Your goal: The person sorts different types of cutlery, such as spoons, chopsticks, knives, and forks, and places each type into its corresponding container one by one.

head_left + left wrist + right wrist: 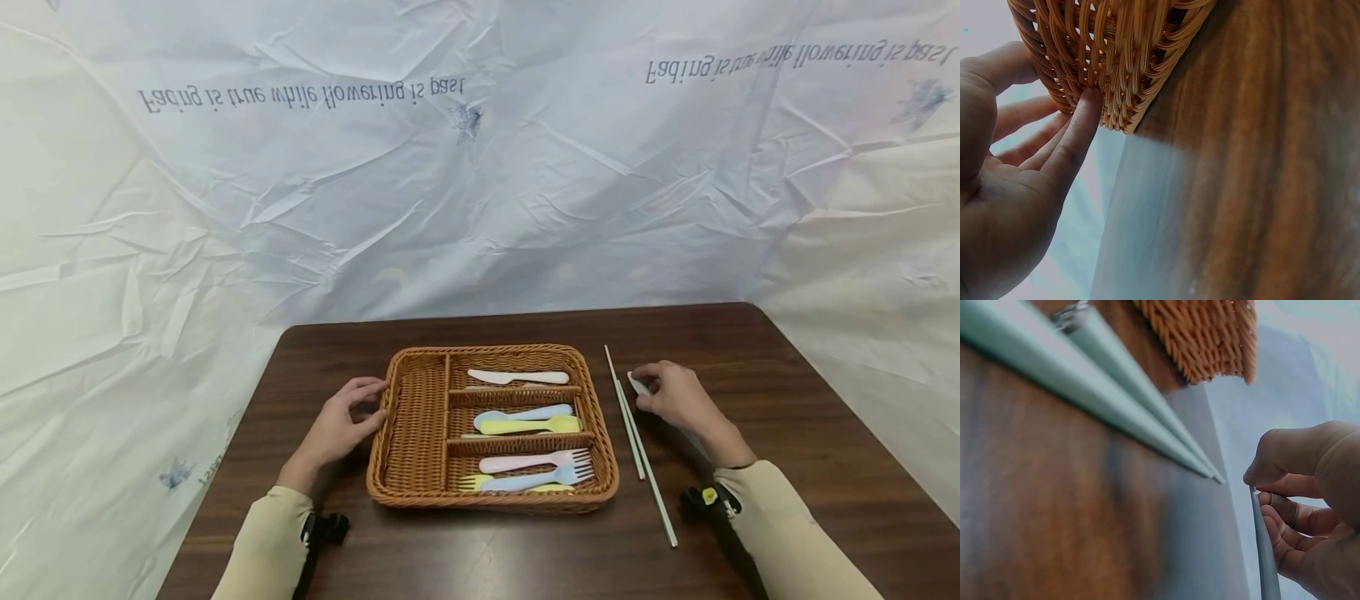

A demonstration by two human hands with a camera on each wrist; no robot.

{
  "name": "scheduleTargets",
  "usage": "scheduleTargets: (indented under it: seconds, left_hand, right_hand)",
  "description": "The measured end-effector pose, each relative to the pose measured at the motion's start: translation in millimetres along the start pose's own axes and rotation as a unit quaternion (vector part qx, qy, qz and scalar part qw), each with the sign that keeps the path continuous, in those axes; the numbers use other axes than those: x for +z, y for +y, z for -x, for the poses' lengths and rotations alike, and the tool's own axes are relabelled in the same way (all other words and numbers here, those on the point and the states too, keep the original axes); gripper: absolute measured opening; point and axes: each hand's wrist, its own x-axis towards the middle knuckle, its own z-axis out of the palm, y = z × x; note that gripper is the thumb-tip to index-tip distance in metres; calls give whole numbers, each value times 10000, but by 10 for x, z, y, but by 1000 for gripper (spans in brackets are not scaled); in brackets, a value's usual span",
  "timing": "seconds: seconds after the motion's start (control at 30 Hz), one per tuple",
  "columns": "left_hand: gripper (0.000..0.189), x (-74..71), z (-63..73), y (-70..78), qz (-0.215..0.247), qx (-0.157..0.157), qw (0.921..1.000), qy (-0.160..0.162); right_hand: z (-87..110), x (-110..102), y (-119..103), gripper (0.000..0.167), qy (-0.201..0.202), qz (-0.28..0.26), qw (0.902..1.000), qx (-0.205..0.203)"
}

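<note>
A brown wicker cutlery basket [417,425] stands on the table, divided into sections. My left hand [341,421] touches its left side, fairly straight fingertips against the woven wall, as the left wrist view shows. To the basket's right, my right hand [678,400] pinches a slender pale grey utensil [1264,550] between thumb and fingers. Its whitish end pokes out past the fingertips in the head view; I cannot tell which kind of utensil it is. Two light green chopsticks [633,433] lie between the basket and the right hand.
Inside the basket, a white knife [517,377] lies in the back section, blue and yellow spoons [517,427] in the middle one, and several forks [536,479] in the front one. A white printed sheet [480,208] hangs behind the dark wooden table [480,550].
</note>
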Motion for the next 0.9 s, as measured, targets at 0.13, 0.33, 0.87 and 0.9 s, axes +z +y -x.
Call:
scheduleTargets:
  seconds: [0.13, 0.33, 0.87, 0.9]
  left_hand:
    - [43, 0, -1, 3, 2, 7, 10000, -1]
    - [43, -3, -1, 4, -4, 10, 10000, 2]
    - [43, 5, -7, 1, -21, 17, 10000, 27]
    - [43, 8, -6, -2, -29, 29, 10000, 46]
  right_hand:
    - [-52, -37, -68, 37, 116, 38, 9998, -124]
    - [-130, -78, -208, 37, 156, 47, 9995, -252]
    - [-321, -143, -498, 39, 240, 158, 9974, -659]
    - [-333, -148, -519, 39, 225, 139, 9974, -672]
